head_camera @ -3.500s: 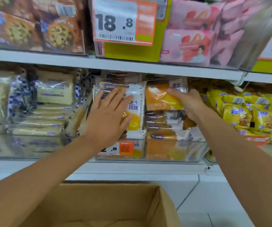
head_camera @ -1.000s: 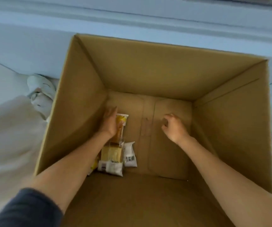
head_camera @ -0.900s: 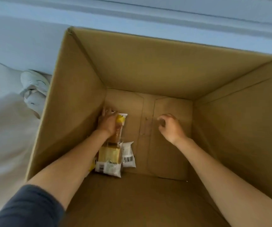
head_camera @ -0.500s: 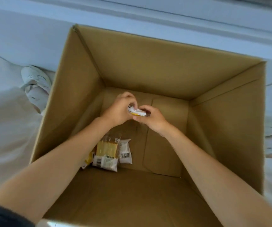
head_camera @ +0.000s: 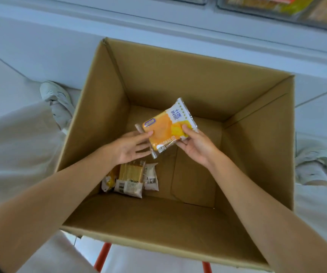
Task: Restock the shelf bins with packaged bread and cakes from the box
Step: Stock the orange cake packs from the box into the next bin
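Bread packet [head_camera: 165, 127] between left hand [head_camera: 128, 147], right hand [head_camera: 197, 146]; three packets [head_camera: 132, 178] in box [head_camera: 178, 79].

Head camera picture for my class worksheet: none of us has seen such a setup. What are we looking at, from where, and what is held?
No machine here: a person wears a camera on the head, looking down at both bare hands over an open brown cardboard box. The right hand grips an orange-and-white plastic bread packet; the left hand, fingers straight, touches its other end. A few more wrapped packets lie on the box's bottom. At the top edge are clear shelf bins.
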`<action>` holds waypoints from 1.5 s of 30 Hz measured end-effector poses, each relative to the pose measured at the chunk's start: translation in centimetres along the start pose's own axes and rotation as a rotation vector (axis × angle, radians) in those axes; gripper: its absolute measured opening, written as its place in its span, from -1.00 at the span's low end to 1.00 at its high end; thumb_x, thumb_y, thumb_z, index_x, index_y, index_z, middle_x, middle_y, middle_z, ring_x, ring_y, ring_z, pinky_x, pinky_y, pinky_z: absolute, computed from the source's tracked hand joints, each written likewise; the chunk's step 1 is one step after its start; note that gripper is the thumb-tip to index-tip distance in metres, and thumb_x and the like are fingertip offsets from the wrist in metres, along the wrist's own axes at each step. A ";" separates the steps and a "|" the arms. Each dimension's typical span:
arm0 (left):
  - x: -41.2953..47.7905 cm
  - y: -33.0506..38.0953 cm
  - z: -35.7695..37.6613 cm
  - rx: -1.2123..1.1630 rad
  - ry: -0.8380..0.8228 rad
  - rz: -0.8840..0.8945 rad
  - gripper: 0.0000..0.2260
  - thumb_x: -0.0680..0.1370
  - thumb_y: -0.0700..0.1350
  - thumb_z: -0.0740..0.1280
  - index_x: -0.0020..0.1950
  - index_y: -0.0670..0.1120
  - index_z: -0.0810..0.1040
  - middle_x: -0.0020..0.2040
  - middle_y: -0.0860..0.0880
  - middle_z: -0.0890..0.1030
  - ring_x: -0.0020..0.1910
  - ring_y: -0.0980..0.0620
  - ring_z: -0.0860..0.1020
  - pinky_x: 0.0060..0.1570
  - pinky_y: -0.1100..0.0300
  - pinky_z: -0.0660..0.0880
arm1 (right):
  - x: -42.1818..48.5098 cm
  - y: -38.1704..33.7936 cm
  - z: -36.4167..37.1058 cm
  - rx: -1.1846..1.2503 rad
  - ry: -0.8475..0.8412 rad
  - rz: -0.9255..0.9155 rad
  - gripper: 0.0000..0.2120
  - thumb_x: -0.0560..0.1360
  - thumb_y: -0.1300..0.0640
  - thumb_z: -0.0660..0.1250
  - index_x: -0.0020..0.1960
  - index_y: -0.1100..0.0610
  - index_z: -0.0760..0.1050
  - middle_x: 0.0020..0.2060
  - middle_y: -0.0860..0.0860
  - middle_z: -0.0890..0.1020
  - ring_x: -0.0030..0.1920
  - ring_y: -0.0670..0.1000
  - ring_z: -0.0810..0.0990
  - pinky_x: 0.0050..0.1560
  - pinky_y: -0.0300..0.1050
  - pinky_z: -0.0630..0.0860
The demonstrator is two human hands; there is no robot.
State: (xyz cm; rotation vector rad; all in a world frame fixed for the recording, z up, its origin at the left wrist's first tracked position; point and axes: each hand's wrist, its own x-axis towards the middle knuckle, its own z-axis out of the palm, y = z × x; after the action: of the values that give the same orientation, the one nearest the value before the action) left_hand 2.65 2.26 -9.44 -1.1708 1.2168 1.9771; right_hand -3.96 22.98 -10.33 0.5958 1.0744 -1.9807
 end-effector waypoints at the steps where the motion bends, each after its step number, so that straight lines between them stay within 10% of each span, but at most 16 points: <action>1: 0.1 -0.4 0.2 0.016 0.006 0.026 -0.59 0.40 -0.14 0.51 0.20 -0.09 0.50 0.20 -0.13 0.64 0.11 -0.05 0.63 0.19 -0.08 0.54 | 0.3 0.4 -0.1 -0.034 -0.015 0.030 -0.70 0.58 0.19 0.30 0.31 0.16 0.44 0.13 0.14 0.65 0.11 0.06 0.65 0.18 0.01 0.57; 5: 1.4 -0.5 -0.6 -0.006 0.268 0.238 -0.78 0.55 -0.21 0.40 0.16 -0.06 0.49 0.11 -0.09 0.63 -0.02 -0.01 0.63 -0.08 0.05 0.58 | 1.9 2.9 -0.8 -0.404 0.019 0.123 -0.44 0.53 0.07 0.38 0.46 0.11 0.29 0.30 0.09 0.52 0.31 0.06 0.50 0.33 -0.08 0.44; 13: 3.1 -1.5 -3.2 0.130 0.428 0.354 -0.85 0.57 -0.16 0.38 0.02 0.07 0.48 0.17 -0.09 0.62 0.16 -0.11 0.60 0.21 -0.14 0.52 | 6.3 11.7 2.1 -1.064 -0.074 0.284 -0.36 0.47 0.04 0.46 0.45 0.22 0.33 0.26 0.07 0.52 0.20 0.04 0.55 0.16 -0.19 0.46; 17: 2.8 -1.6 -3.0 0.163 0.422 0.387 -0.84 0.58 -0.18 0.37 0.07 0.04 0.47 0.20 -0.11 0.60 0.15 -0.07 0.59 0.16 0.01 0.54 | 6.0 11.7 1.9 -1.064 -0.059 0.227 -0.79 0.56 0.22 0.34 0.12 0.33 0.56 -0.13 0.11 0.58 -0.25 -0.06 0.50 -0.23 -0.20 0.42; 30: -1.6 0.1 3.8 0.483 0.063 0.606 -0.67 0.52 0.00 0.45 0.21 0.05 0.43 0.06 0.06 0.56 -0.05 0.09 0.56 0.00 0.07 0.53 | -2.8 -4.9 5.0 -0.220 0.296 -0.025 -0.91 0.55 0.43 0.22 -0.11 0.35 0.47 -0.17 0.26 0.59 -0.18 0.18 0.63 -0.03 0.03 0.61; 34: -2.4 0.9 6.1 0.583 0.092 0.692 -0.48 0.38 -0.26 0.56 0.24 -0.02 0.42 0.09 0.00 0.60 -0.02 0.05 0.60 -0.04 0.23 0.55 | -4.8 -6.8 5.9 -0.254 0.182 -0.036 -0.84 0.60 0.23 0.26 0.06 0.35 0.50 0.03 0.25 0.59 0.03 0.18 0.62 0.10 0.06 0.60; 38: -3.5 2.8 6.1 0.243 0.038 0.453 -0.65 0.52 -0.27 0.41 0.28 -0.12 0.47 0.08 -0.15 0.68 0.03 -0.17 0.68 -0.02 -0.16 0.59 | -6.3 -8.3 4.5 -0.716 0.211 -0.171 -0.56 0.57 0.01 0.33 0.38 0.17 0.40 0.24 0.06 0.52 0.25 0.06 0.49 0.23 -0.02 0.43; 45: -6.5 4.4 6.5 0.240 -0.174 0.458 -0.79 0.54 -0.19 0.40 0.13 0.03 0.54 0.03 -0.08 0.69 0.06 -0.12 0.65 0.02 -0.01 0.55 | -7.8 -7.4 4.7 -0.789 0.269 -0.304 -0.42 0.46 0.22 0.47 0.42 0.14 0.32 0.14 0.07 0.59 -0.05 -0.06 0.64 -0.12 -0.19 0.58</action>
State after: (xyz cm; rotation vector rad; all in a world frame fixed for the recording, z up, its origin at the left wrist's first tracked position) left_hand -0.27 6.08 -0.43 -0.6247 1.6834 2.1168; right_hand -5.61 24.67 1.16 0.2711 2.0590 -1.5347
